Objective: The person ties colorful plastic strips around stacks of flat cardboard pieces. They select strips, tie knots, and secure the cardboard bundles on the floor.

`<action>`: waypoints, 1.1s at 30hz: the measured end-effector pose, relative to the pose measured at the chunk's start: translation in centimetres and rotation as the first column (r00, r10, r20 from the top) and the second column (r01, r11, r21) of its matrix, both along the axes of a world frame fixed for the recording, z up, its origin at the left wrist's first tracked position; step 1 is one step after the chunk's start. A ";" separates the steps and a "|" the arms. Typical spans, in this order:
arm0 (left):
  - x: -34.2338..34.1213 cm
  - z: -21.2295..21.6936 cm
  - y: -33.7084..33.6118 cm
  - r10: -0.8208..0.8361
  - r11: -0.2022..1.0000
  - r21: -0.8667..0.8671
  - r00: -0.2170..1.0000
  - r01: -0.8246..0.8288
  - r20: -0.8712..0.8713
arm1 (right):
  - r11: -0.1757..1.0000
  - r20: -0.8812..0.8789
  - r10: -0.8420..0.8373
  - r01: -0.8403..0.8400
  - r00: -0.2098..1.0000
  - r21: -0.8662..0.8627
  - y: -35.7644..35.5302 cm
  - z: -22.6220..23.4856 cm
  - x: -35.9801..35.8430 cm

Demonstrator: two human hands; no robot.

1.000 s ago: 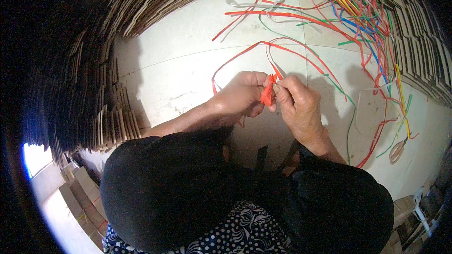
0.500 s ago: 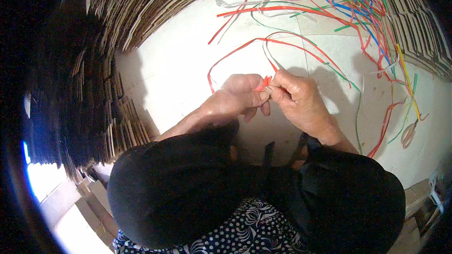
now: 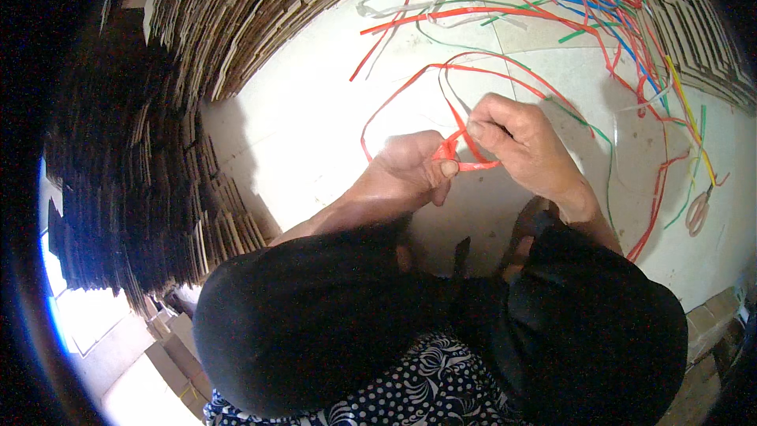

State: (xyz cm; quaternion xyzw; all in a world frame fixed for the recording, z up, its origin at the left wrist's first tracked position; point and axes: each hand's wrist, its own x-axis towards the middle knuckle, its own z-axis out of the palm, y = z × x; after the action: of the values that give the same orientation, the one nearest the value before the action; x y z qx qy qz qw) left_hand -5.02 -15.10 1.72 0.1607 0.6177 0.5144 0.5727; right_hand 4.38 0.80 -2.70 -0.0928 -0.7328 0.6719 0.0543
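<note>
Between my two hands is a red plastic strip (image 3: 447,147), folded into what looks like a loop or loose knot. My left hand (image 3: 402,172) is closed on it, the thumb pressing the folded part against the fingers. To the right, my right hand (image 3: 530,146) is curled shut with fingertips pinched on a section of the same strip, drawn out from the left hand. Its palm side is hidden. A long thin tail of red strip runs from the hands in an arc over the pale floor (image 3: 315,102).
A tangle of red, green, blue, yellow and white strips (image 3: 587,0) lies at the far right. Scissors (image 3: 697,214) rest on the floor to the right. Flattened cardboard stacks (image 3: 229,16) curve around the far left, with another cardboard stack (image 3: 698,28) at the far right.
My right hand has moved away from the left, to the right, pulling out a stretch of the red strip. More of the folded strip now shows at my left thumb.
</note>
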 end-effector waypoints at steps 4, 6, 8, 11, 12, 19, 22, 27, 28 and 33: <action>-0.3 -0.2 -0.5 0.180 0.983 0.036 0.983 -0.181 0.039 | 0.977 0.086 0.060 -0.040 0.994 -0.210 -0.4 1.2 2.0; -0.6 -0.1 -0.8 0.141 0.990 -0.017 0.990 -0.140 0.033 | 0.958 0.111 0.068 -0.034 0.992 -0.286 -0.8 0.5 2.1; -1.2 0.0 -0.9 0.024 0.997 -0.076 0.999 -0.022 0.022 | 0.966 0.118 0.071 -0.038 0.990 -0.257 -0.9 -0.2 2.3; -1.6 -2.0 -1.4 0.005 0.995 -0.096 0.997 0.003 0.081 | 0.996 0.056 0.082 -0.084 0.995 0.043 -0.2 -0.9 1.8; -1.8 -1.9 -1.3 0.017 0.992 -0.122 0.998 -0.009 0.061 | 0.974 0.011 0.108 -0.108 0.994 0.199 0.3 -1.3 1.1; -2.7 -3.2 -0.5 -0.117 0.993 -0.067 0.777 0.096 -0.619 | 0.791 0.042 0.087 -0.095 0.995 0.605 -0.6 2.3 -0.7; -2.9 -3.0 0.3 0.033 0.993 0.089 0.553 0.074 -0.832 | 0.804 -0.039 0.033 -0.003 0.999 0.594 -1.3 2.4 -1.3; -3.6 -3.5 0.9 0.107 0.982 0.140 0.242 0.125 -0.964 | 0.869 -0.152 -0.096 0.157 0.984 0.469 -1.6 1.8 -2.0; -3.7 -3.6 1.0 0.106 0.984 0.135 0.228 0.114 -0.968 | 0.850 -0.139 -0.091 0.150 0.986 0.505 -1.5 2.0 -2.2; -3.6 -3.5 1.2 0.156 0.983 0.177 0.320 0.038 -0.935 | 0.745 -0.083 -0.079 0.114 0.993 0.657 -2.0 3.5 -2.8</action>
State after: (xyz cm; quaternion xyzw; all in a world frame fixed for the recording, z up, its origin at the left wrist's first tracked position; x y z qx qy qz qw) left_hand -8.58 -13.91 -1.81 0.4545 0.7954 0.3946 0.0709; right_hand 1.62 -1.17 0.76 -0.0888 -0.9155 0.3679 0.1365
